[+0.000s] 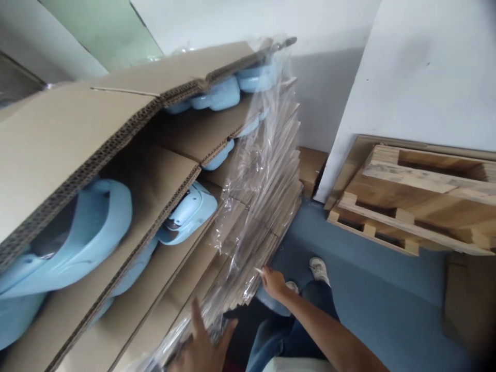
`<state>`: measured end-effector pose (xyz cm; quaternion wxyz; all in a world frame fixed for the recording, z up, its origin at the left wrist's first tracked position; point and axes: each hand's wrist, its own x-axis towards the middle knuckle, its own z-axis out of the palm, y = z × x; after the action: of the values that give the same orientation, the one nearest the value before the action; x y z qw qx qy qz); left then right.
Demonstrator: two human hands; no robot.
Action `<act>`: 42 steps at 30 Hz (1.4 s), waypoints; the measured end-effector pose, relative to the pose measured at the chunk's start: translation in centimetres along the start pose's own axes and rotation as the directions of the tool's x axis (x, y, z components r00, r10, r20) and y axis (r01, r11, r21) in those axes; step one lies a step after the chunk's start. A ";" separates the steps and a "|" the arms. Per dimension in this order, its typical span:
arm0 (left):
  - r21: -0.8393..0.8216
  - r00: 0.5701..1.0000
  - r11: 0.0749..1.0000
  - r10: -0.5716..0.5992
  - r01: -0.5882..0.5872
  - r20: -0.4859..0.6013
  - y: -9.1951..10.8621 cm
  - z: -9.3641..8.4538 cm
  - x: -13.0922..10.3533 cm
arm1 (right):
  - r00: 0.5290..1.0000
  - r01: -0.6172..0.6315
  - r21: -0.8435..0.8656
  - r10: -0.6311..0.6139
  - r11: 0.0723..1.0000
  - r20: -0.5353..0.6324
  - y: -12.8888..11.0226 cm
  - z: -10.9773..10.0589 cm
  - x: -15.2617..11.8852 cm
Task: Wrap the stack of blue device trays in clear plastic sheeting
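Cardboard sheets lie stacked in layers, with light blue plastic parts between the upper ones. Clear plastic film hangs crumpled over the stack's side. At the bottom, my left hand is against the film with its fingers spread. My right hand is closed beside the stack's lower right edge, pinching a small pale object whose kind I cannot make out.
Wooden pallets lean by the white wall at right. Brown cardboard is at the lower right. My legs and white shoes are on the blue floor below the stack.
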<state>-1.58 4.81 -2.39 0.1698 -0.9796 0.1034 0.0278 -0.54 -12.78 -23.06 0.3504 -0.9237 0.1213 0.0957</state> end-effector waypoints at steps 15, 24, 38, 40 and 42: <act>0.124 0.972 0.964 0.226 -0.234 0.071 5.1 -1.2 8.7 | 0.951 0.309 -0.041 -0.309 0.950 -0.015 -8.3 -9.8 -0.6; 0.050 0.919 0.920 0.383 -0.388 0.090 4.8 2.0 4.2 | 0.989 0.016 -0.152 0.007 0.988 0.150 -0.6 -5.3 -2.6; -0.038 0.890 0.965 0.253 -0.258 0.380 8.6 6.6 9.8 | 0.988 0.068 -0.119 -0.051 0.990 0.145 -2.1 -2.5 3.4; -0.044 0.885 0.961 0.270 -0.275 0.380 8.7 7.2 10.2 | 0.986 0.055 -0.110 -0.037 0.992 0.162 -1.8 -1.8 3.8; -0.068 0.866 0.962 0.268 -0.265 0.422 8.7 7.7 10.6 | 0.983 0.042 -0.095 -0.025 0.995 0.180 -1.5 -1.3 4.2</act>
<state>6.80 -2.68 -13.41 0.1791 -0.9265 0.1976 0.2654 4.00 -13.20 -22.31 0.3154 -0.9296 0.0691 0.1779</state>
